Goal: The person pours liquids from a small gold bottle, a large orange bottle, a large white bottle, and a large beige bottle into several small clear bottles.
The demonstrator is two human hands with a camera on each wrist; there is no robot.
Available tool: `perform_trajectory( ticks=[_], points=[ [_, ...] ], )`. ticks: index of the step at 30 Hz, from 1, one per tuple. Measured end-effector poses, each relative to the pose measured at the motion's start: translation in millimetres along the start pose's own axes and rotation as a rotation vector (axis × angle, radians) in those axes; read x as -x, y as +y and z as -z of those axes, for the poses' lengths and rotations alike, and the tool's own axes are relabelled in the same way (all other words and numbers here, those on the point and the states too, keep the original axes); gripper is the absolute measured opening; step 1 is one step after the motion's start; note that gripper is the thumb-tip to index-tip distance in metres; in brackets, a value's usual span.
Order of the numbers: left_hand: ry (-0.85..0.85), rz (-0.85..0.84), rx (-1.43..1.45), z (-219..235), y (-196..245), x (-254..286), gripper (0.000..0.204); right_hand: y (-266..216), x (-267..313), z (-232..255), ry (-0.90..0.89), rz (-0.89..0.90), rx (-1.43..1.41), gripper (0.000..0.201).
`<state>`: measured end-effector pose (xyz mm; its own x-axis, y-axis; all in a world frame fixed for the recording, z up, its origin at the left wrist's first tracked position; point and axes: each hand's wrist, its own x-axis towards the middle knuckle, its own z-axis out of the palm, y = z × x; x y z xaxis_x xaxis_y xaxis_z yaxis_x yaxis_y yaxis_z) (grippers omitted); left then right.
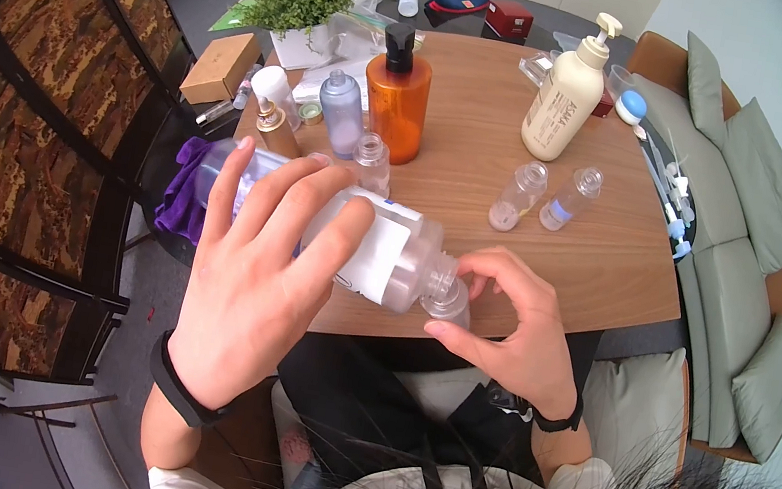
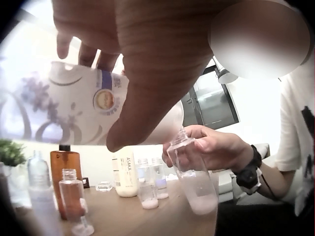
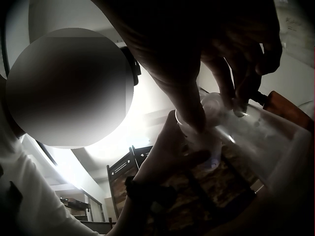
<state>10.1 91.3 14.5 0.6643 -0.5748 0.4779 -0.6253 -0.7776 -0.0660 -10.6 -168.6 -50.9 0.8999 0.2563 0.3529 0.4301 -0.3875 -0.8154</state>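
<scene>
Wrapped around the middle of a large frosted translucent plastic bottle with a white label (image 1: pixel 365 246), the left hand (image 1: pixel 247 294) holds it tipped on its side above the near edge of the round wooden table (image 1: pixel 600 266), fingers spread over the top of the barrel and thumb underneath. Its neck points right and down, just meeting the open mouth of a small clear plastic travel bottle (image 1: pixel 449 299), which the right hand (image 1: pixel 510 328) pinches near the shoulder between thumb and curled fingers.

From the left wrist view, the small bottle (image 2: pixel 194 177) stands nearly upright with a shallow layer of pale liquid at its base. It looks light, thin-walled and smooth, likely to slip or tip if gripped loosely, so a hold high on the shoulder seems sound. The big bottle looks heavier and slightly squeezable; a mid-barrel grip balances it, though too firm a squeeze could send out a gush.

Beyond the hands stand an amber plastic pump bottle with a black top (image 1: pixel 397 94), a cream pump bottle (image 1: pixel 565 94) and two more small clear bottles (image 1: pixel 545 197), well apart from the pour.
</scene>
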Motion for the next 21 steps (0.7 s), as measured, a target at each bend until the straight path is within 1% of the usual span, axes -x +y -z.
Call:
perform_trajectory(
  ticks=[4,7,8,11,12,14,15,16,19,21],
  points=[
    [-0.023,0.073,0.137,-1.3,-7.5,-2.2,0.071,-13.9,-15.7,12.5,-0.03,0.072,0.026,0.042],
    [0.01,0.103,0.296,-5.9,-13.9,-0.3,0.072,-24.0,-30.7,25.8,-0.061,0.116,0.073,0.045],
    [0.008,0.117,0.314,-7.0,-15.0,0.6,0.075,-26.1,-35.9,30.5,-0.072,0.127,0.094,0.046],
    [0.014,0.166,0.336,-2.5,-17.9,2.9,0.079,-28.7,-56.8,43.1,-0.097,0.087,0.17,0.053],
    [0.018,0.206,0.37,-2.3,-19.4,3.8,0.08,-19.3,-64.9,46.3,-0.128,0.153,0.276,0.056],
    [0.03,0.285,0.439,-3.2,-22.0,5.4,0.081,-13.8,-81.7,52.4,-0.209,0.11,0.434,0.057],
    [0.042,0.276,0.427,-3.0,-22.5,5.6,0.082,-11.4,-89.3,54.9,-0.249,0.088,0.514,0.057],
    [0.055,0.268,0.414,-2.8,-23.2,5.8,0.082,-6.2,-96.1,55.6,-0.246,0.144,0.573,0.05],
    [0.082,0.26,0.395,-1.5,-24.8,6.4,0.082,-1.3,-112.3,58.9,-0.31,0.148,0.631,0.047],
    [0.104,0.257,0.388,-0.6,-25.9,6.6,0.082,2.8,-112.8,55.6,-0.347,0.163,0.64,0.046]
  ],
)
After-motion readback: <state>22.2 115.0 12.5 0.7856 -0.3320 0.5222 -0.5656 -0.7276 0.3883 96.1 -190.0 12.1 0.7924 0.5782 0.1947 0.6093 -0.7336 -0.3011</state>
